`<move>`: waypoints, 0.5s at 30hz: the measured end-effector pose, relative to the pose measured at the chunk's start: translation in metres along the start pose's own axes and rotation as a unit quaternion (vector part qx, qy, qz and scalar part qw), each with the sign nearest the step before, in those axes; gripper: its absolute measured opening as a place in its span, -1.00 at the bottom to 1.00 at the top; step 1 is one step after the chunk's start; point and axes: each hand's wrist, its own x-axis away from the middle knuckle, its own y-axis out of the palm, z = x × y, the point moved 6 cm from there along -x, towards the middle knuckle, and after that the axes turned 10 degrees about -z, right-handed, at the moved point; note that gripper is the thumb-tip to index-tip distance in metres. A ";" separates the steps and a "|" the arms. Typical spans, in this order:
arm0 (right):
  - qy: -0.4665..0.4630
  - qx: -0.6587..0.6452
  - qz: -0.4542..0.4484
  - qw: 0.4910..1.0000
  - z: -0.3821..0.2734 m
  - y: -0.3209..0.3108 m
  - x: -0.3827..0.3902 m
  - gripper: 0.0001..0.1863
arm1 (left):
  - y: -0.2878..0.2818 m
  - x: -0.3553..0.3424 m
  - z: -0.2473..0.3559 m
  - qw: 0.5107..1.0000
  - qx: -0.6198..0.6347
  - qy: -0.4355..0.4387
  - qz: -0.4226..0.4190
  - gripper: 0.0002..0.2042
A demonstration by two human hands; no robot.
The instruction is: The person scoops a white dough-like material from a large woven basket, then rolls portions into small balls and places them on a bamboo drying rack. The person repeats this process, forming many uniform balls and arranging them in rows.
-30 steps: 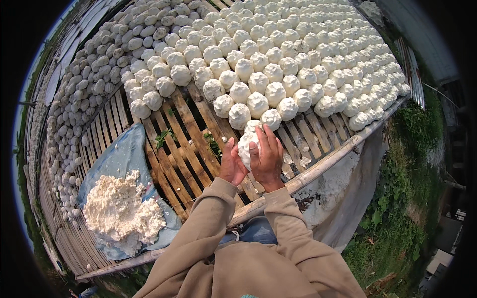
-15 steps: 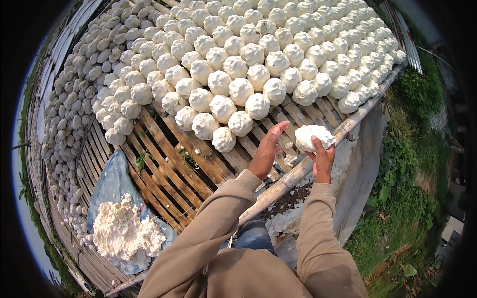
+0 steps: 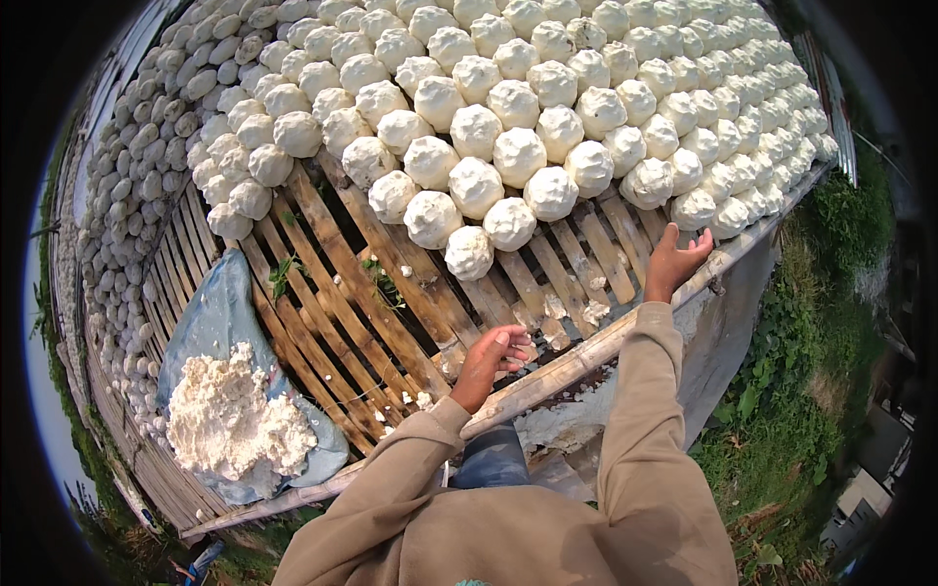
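My right hand [image 3: 676, 264] is open beside the front row, its spread fingertips close under a white lumpy ball [image 3: 693, 209]. I cannot tell whether they still touch it. That ball sits on the slats between its neighbours. Lower down, my left hand [image 3: 490, 363] hovers over the bamboo rail with loosely bent, parted fingers and nothing in them. Many similar white balls [image 3: 519, 156] stand in close rows across the bamboo slats [image 3: 327, 283]. On a blue plastic sheet [image 3: 200, 303] at the left lies a crumbly, cream-white mass [image 3: 234, 420].
A thick bamboo pole [image 3: 576, 373] edges the rack in front of me. Greyer, egg-shaped lumps [image 3: 137, 195] cover the far left. White crumbs [image 3: 594, 312] and green sprigs [image 3: 283, 276] lie on the slats. Green plants [image 3: 782, 391] grow below at the right.
The white ball from my right hand now sits at the end of the front row, and that hand has let go. My left hand has drawn back toward me. The view has shifted slightly.
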 end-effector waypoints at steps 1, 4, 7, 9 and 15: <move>-0.020 -0.096 -0.040 0.994 -0.018 0.010 0.046 -0.29 | -0.010 0.012 -0.006 1.000 0.006 -0.007 0.012 -0.40; -0.072 -0.106 -0.284 0.950 -0.077 0.057 0.209 -0.35 | -0.056 0.057 -0.021 0.993 -0.011 0.027 0.110 -0.50; -0.143 -0.111 -0.469 0.864 -0.125 0.095 0.371 -0.34 | -0.130 0.119 -0.035 0.965 0.025 0.058 0.254 -0.57; -0.191 -0.076 -0.584 0.785 -0.148 0.123 0.464 -0.32 | -0.189 0.176 -0.039 0.918 0.003 0.117 0.380 -0.61; -0.379 -0.054 -0.729 0.567 -0.211 0.178 0.670 -0.23 | -0.351 0.392 -0.048 0.725 -0.075 0.214 0.650 -0.67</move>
